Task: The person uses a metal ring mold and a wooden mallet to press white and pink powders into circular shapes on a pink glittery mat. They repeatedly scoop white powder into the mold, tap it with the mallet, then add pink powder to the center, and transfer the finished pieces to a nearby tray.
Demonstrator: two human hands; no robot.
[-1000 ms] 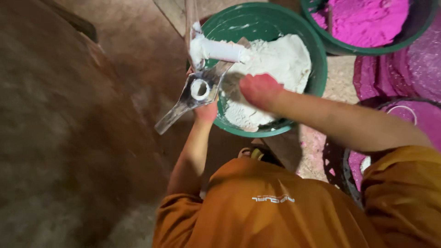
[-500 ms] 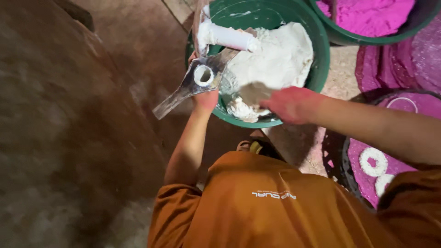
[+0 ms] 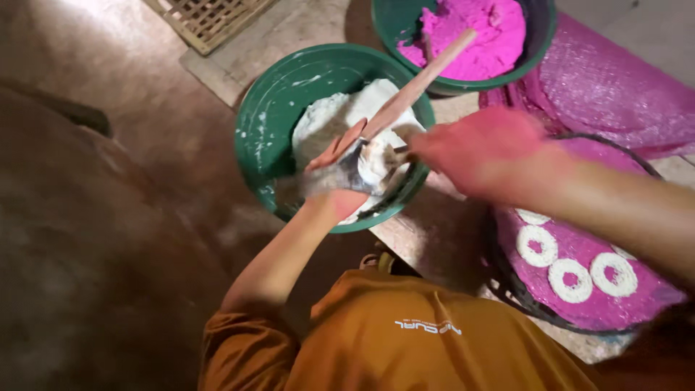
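The left hand (image 3: 340, 177) has its fingers wrapped around a metal mould (image 3: 362, 163) smeared with white dough, holding it over the near rim of the green bowl (image 3: 264, 123), which holds a heap of white dough (image 3: 329, 119). The right hand (image 3: 481, 148), blurred and stained pink, sits just beside the mould at the bowl's right edge; whether its fingers grip anything cannot be told. A wooden stick (image 3: 427, 76) slants from the mould toward a second bowl of pink dough (image 3: 470, 36), and white dough rings (image 3: 572, 275) lie on a pink-lined tray (image 3: 528, 289) to the right.
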